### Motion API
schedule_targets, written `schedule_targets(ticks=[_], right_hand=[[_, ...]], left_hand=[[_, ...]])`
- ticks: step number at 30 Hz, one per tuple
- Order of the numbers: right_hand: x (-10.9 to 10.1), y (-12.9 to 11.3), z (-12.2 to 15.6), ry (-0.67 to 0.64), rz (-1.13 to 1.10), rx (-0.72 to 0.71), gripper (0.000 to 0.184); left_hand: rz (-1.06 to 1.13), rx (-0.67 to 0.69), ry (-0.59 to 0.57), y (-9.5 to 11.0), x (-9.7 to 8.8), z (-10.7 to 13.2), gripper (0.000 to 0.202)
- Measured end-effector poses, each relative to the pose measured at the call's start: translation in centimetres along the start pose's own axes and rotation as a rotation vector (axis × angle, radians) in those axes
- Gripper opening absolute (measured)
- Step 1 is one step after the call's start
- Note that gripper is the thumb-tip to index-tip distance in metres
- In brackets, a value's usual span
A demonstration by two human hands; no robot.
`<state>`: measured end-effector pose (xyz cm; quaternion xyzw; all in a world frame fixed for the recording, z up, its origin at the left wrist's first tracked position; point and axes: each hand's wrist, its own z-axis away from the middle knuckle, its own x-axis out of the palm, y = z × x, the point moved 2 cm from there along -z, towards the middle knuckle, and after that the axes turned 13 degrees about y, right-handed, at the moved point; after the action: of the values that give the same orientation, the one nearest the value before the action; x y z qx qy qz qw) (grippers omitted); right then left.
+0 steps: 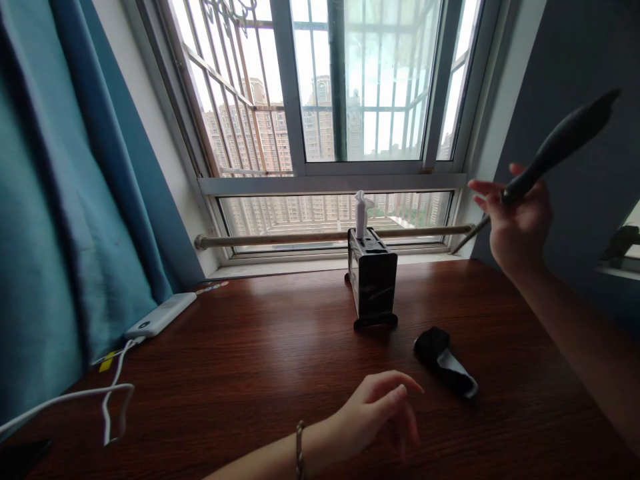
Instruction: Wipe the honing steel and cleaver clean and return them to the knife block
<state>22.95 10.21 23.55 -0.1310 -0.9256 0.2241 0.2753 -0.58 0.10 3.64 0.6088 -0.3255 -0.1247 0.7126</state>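
"Above the right side of the counter (250, 360), what is held?"
"A long dark object (565, 143), somewhat blurred, is gripped in the right hand (523, 217), raised and tilted."
"And the left hand (373, 408)?"
"It is held well apart, fingers loosely bent, near a black-and-grey cloth (440, 360) laid on the counter; beyond, a black tissue box (377, 283) is placed near the window (315, 133)."

The head-worn camera looks down across the tabletop (260, 353) toward a window (390, 87).
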Motion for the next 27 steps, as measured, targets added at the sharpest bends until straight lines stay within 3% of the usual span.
schedule_targets(ticks=[1, 2, 4, 6, 10, 14, 20, 27], right_hand=[[1.4, 0.3, -2.2, 0.007, -0.093, -0.092, 0.04], [2.7, 0.9, -4.2, 0.0, -0.168, -0.087, 0.036], [5.3, 2.1, -7.1, 0.053, -0.233, 0.012, 0.028], [7.9, 3.3, -8.3, 0.077, -0.231, 0.114, 0.021], [12.7, 5.4, -7.0, 0.012, -0.204, 0.266, 0.018], [16.2, 7.4, -4.9, -0.033, -0.162, 0.264, 0.018], [18.5, 9.4, -3.8, -0.042, -0.087, 0.269, 0.024], [18.5, 11.0, -2.5, -0.076, -0.059, 0.275, 0.028]], left_hand=[[-0.039, 0.011, 0.053, -0.5, -0.6, -0.4, 0.056], [-0.065, 0.01, 0.097, -1.0, -1.1, -0.8, 0.054], [-0.103, -0.007, 0.149, -2.1, -1.9, -1.5, 0.052], [-0.148, -0.015, 0.169, -3.0, -2.5, -1.9, 0.05], [-0.217, -0.022, 0.185, -4.0, -2.9, -2.3, 0.044], [-0.235, -0.024, 0.167, -4.1, -2.9, -2.3, 0.044], [-0.223, -0.04, 0.152, -4.2, -3.1, -2.3, 0.043], [-0.241, -0.045, 0.158, -4.4, -3.2, -2.2, 0.037]])
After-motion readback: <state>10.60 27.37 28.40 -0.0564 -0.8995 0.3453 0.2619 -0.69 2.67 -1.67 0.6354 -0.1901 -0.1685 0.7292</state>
